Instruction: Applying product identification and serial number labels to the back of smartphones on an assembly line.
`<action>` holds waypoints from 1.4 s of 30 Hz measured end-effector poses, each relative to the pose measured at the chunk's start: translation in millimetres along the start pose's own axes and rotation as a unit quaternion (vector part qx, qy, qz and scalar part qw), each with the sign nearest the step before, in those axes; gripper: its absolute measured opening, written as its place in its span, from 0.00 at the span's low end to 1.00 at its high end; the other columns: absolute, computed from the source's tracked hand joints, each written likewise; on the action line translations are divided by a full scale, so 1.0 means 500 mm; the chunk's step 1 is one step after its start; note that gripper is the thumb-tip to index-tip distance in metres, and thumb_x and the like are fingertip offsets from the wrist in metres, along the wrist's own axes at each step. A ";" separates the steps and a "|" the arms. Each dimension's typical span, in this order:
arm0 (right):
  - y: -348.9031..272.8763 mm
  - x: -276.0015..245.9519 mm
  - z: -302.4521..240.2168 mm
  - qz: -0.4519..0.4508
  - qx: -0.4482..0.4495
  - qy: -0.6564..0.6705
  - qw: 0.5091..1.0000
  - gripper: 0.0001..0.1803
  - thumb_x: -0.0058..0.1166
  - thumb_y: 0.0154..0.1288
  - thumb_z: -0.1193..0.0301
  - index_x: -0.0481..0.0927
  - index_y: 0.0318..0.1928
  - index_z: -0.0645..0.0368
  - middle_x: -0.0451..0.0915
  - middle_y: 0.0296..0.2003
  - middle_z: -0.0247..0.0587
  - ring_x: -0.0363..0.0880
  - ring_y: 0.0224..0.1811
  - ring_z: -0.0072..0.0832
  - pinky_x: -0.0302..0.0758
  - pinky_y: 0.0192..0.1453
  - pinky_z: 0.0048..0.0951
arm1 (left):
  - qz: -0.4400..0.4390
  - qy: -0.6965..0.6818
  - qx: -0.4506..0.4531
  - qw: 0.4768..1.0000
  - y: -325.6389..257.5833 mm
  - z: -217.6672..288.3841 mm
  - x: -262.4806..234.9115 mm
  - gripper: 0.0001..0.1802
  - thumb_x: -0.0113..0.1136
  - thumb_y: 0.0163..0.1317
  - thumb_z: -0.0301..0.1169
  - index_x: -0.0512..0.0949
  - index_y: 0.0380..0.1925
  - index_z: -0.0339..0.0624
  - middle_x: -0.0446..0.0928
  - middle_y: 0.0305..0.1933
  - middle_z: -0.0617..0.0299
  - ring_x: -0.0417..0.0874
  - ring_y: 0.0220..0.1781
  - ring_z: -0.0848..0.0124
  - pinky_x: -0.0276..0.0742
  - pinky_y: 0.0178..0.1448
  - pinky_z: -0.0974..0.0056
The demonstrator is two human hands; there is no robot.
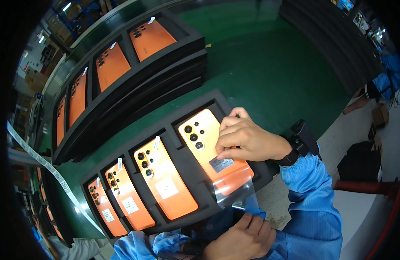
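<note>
An orange phone [198, 162] lies back up at the right end of the near black foam tray [135, 125], with dark camera rings and a grey label [220, 164]. My right hand [247, 138] rests over its right side, fingers curled and fingertips pressed together just above the label; anything between them is hidden. From the phone's lower end a clear film [237, 190] spreads toward me. At its lower edge, my left hand [241, 240] is closed, seemingly around the film, though its fingertips are hidden. Left of that phone, more orange phones [165, 182] with white labels sit in recesses.
Beyond the near tray, a stack of black foam trays [165, 65] carries more orange phones [152, 39] on top. Further dark foam sheets [330, 47] are piled at the far right of the green table [252, 73]. A white printed strip [57, 175] runs along the left.
</note>
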State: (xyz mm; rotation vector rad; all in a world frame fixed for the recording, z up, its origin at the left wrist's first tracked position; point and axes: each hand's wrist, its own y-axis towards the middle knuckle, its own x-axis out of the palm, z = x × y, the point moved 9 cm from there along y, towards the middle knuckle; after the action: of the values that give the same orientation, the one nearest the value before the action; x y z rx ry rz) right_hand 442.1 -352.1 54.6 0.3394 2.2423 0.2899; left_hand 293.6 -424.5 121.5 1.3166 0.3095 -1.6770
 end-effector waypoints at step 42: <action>-0.004 -0.001 -0.032 0.024 -0.018 -0.085 0.996 0.11 0.65 0.51 0.64 0.79 0.27 0.56 0.78 0.25 0.32 0.73 0.37 0.28 0.61 0.56 0.39 | 0.028 0.022 0.014 0.999 -0.007 0.006 -0.007 0.08 0.53 0.46 0.35 0.73 0.19 0.41 0.68 0.19 0.62 0.72 0.26 0.68 0.66 0.33 0.64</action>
State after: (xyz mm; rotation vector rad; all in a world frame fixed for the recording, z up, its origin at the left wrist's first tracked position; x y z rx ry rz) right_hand 429.8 -355.7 64.2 0.3856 2.0614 0.3143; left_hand 288.7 -422.8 124.5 1.3713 0.2736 -1.6135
